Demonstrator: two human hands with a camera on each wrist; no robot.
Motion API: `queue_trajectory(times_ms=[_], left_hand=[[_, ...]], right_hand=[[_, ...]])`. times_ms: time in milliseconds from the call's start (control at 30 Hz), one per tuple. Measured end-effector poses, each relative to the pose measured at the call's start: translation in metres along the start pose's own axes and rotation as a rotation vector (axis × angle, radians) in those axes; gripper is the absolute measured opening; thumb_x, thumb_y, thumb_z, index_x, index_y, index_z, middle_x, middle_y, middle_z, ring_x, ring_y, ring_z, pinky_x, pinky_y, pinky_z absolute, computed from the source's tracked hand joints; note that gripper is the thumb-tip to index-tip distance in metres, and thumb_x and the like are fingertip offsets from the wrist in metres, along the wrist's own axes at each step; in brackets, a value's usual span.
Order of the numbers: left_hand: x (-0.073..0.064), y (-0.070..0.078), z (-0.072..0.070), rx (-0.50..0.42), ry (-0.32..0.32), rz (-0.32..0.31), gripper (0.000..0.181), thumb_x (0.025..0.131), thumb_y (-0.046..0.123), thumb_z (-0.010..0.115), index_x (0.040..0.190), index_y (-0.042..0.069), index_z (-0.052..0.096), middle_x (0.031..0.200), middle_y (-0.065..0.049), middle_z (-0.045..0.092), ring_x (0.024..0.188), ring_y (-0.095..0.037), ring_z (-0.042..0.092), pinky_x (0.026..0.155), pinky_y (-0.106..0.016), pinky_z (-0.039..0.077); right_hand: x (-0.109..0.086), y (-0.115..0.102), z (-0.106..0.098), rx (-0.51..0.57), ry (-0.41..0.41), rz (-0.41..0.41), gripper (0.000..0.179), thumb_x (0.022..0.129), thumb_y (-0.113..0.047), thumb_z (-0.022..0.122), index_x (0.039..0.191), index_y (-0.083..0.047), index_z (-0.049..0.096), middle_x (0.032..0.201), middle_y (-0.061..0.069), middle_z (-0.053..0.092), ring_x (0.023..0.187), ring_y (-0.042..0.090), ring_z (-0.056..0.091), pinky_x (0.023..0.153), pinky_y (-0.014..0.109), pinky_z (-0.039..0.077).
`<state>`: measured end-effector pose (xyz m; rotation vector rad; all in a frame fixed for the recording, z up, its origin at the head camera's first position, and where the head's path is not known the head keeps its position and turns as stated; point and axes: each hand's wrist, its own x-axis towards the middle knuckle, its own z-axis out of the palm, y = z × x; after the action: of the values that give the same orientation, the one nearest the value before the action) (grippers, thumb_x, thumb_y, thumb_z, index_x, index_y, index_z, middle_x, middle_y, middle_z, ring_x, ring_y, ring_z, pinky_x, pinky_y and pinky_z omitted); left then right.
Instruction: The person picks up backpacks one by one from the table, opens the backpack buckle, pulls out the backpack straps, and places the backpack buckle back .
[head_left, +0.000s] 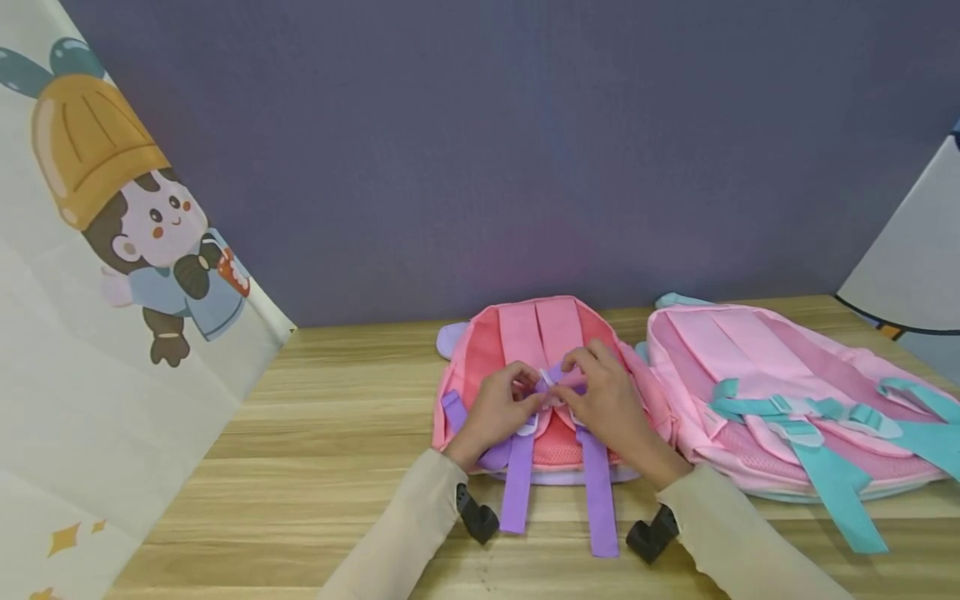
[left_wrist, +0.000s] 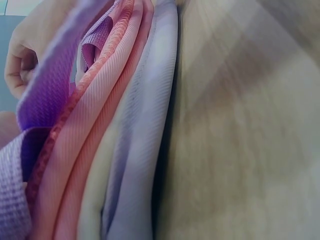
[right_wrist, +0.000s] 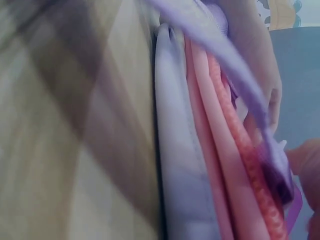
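Coral backpack (head_left: 528, 333), pinched at purple strap (head_left: 556, 372) by fingers of left hand (head_left: 489, 412) and right hand (head_left: 609, 407). Apparently at white buckle (head_left: 545, 377) handling; likely calls next for steady alignment.

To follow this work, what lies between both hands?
In the head view, a white plastic piece and purple strap lie between the left hand and right hand.

Even head-view light, blurry wrist views, soft shadows across tabletop (left_wrist: 245, 160)
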<state>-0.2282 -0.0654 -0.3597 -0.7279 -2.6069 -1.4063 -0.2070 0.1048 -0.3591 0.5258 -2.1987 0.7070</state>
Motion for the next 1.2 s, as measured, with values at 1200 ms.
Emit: queue_trajectory(times_ms=[1200], left_hand=[[0.000,-0.002,0.000,0.021,-0.058,0.069,0.016,0.086,0.008,0.068,0.102,0.007,0.064,0.092,-0.007,0.067,0.068,-0.006,0.050,0.060,-0.017,0.041]], right_hand=[[0.000,0.017,-0.006,0.249,-0.307,0.183,0.028,0.077,-0.019,0.079,0.102,-0.010,0.069,0.099,0.004,0.070,0.089,0.017,0.059,0.081,0.035,0.050]])
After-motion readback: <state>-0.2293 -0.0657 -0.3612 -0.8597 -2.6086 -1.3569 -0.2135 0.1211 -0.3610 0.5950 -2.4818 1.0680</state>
